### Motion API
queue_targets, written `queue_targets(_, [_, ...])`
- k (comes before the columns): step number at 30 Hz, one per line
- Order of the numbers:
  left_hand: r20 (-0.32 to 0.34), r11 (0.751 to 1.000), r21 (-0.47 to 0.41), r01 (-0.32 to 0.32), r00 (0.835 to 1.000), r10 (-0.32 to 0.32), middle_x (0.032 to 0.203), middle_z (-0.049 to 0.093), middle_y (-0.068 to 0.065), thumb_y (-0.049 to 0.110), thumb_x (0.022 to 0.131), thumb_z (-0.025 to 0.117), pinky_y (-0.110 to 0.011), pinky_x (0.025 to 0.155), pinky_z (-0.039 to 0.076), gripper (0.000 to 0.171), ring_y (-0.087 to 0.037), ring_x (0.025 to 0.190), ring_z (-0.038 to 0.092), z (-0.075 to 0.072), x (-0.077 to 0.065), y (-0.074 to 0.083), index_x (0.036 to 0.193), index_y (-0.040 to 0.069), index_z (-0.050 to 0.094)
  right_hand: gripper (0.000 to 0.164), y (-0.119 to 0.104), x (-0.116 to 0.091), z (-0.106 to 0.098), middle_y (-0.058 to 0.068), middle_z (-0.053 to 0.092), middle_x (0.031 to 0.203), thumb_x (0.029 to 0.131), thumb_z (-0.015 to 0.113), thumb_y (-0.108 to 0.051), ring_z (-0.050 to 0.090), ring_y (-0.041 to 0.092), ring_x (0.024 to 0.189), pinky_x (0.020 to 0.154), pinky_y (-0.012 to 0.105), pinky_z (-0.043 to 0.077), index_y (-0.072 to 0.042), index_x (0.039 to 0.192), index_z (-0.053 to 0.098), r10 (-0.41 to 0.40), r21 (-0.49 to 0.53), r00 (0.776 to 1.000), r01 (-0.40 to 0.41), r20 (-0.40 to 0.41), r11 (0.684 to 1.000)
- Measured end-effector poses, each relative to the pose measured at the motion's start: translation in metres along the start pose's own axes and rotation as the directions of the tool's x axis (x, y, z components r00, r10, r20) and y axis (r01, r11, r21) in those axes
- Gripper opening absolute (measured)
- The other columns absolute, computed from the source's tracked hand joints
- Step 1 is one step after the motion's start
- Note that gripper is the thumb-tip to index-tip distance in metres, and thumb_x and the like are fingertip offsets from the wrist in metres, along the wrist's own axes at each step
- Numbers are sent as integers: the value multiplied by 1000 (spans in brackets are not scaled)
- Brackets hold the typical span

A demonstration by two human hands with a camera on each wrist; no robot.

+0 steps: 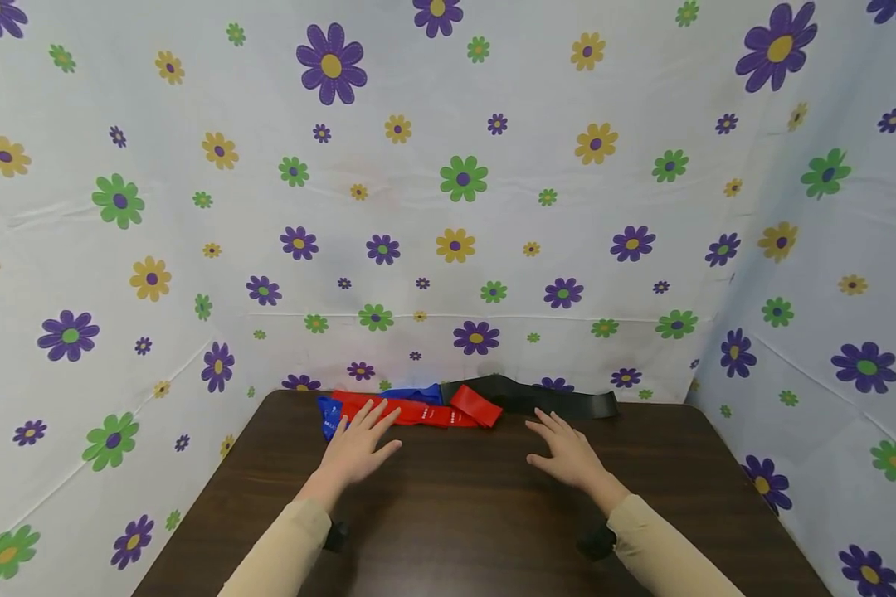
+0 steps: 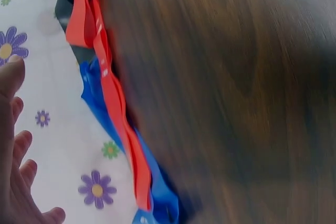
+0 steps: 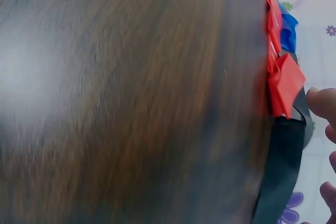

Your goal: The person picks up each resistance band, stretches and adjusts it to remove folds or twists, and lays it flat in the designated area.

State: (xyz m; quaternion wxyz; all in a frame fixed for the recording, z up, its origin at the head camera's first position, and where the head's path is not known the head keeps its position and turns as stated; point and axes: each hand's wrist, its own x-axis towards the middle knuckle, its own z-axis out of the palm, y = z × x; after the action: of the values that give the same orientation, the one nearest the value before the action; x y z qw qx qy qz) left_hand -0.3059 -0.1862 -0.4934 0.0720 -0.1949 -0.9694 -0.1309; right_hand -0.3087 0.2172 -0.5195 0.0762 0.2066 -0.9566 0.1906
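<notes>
Along the far edge of the table lie flat stretchy bands: a red band [image 1: 411, 410] with a folded end, a blue band [image 1: 418, 394] partly beneath it, and a black band [image 1: 545, 398] running to the right. My left hand [image 1: 354, 448], fingers spread, is nearest the red and blue bands and holds nothing. My right hand [image 1: 571, 456] is likewise spread, just in front of the black band, with nothing in it. The left wrist view shows the red band [image 2: 119, 114] lying over the blue band [image 2: 97, 90]. In the right wrist view the black band [image 3: 283, 166] stretches past the red fold [image 3: 286, 85].
A dark wood-grain table [image 1: 463, 514] spreads before me. White cloth walls [image 1: 418, 108] with purple, green and yellow flowers stand behind it and on both sides. A dark strap sits at each wrist.
</notes>
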Motion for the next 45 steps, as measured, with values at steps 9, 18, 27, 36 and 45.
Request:
queue_targets(9, [9, 998, -55, -18, 1000, 19, 155, 32, -8, 53, 94, 52, -65, 109, 14, 63, -34, 143, 21, 19, 12, 17, 148, 21, 42, 58, -11, 11, 29, 15, 37, 151, 87, 72, -30, 34, 41, 136, 98, 69, 31, -9, 137, 54, 53, 78, 998, -55, 28, 995])
queue_targets(18, [26, 996, -89, -10, 1000, 13, 155, 33, -9, 47, 95, 55, -66, 108, 17, 61, -35, 143, 22, 34, 26, 32, 148, 20, 43, 57, -20, 28, 45, 13, 38, 151, 86, 72, -30, 37, 40, 135, 97, 69, 33, -9, 136, 56, 89, 91, 996, -91, 23, 992])
queue_targets(27, [47, 990, -138, -25, 998, 32, 155, 32, -8, 48, 96, 52, -66, 107, 19, 60, -33, 144, 21, 54, 44, 51, 148, 19, 42, 57, -28, 38, 57, 12, 36, 152, 86, 70, -33, 36, 39, 136, 97, 69, 33, -7, 135, 57, 112, 72, 991, -117, 77, 990])
queue_targets(36, [115, 994, -86, -65, 991, 75, 154, 34, -8, 46, 96, 53, -64, 108, 20, 58, -32, 143, 23, 68, 56, 74, 147, 21, 43, 59, -31, 52, 59, 8, 32, 155, 84, 69, -39, 32, 39, 137, 97, 69, 33, -6, 133, 59, 139, -24, 978, -137, 157, 990])
queue_targets(45, [158, 995, -71, -70, 984, 81, 154, 35, -7, 47, 94, 55, -63, 107, 23, 59, -31, 142, 25, 84, 56, 89, 147, 21, 45, 60, -34, 59, 61, 8, 32, 155, 84, 69, -38, 30, 38, 138, 99, 68, 31, -5, 133, 59, 129, -68, 972, -118, 197, 991])
